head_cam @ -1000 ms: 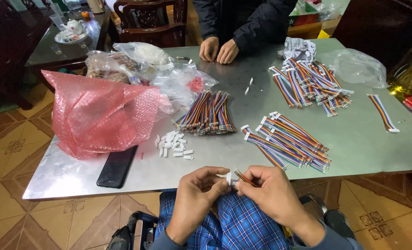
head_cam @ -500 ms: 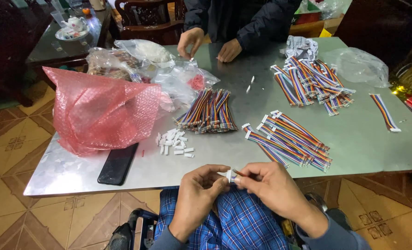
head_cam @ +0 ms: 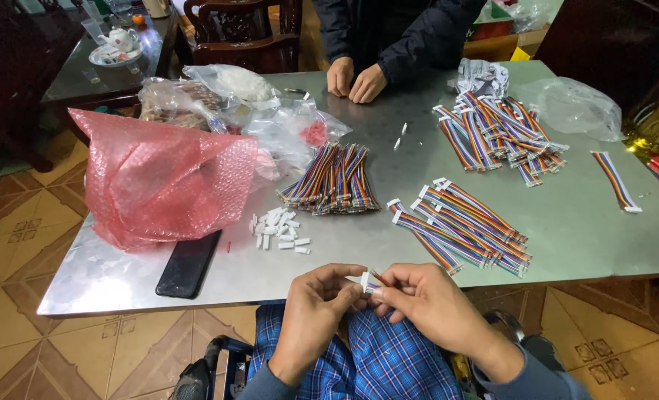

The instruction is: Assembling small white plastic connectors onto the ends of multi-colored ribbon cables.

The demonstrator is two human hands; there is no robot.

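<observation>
You have one view only, from the camera on your head, tilted steeply down and forward over the metal table [head_cam: 581, 230]. Your left hand [head_cam: 318, 304] and right hand [head_cam: 426, 300] sit close at the bottom centre of the frame. Across the table, in the upper centre, another person's hands [head_cam: 355, 78] face you.

Grey sleeves [head_cam: 526, 374], blue plaid trousers [head_cam: 389, 363], bare hands.

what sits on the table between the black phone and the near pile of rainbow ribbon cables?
Head view: a small heap of loose white connector housings lies between the black phone and the near pile of ribbon cables; otherwise bare metal table.
</observation>
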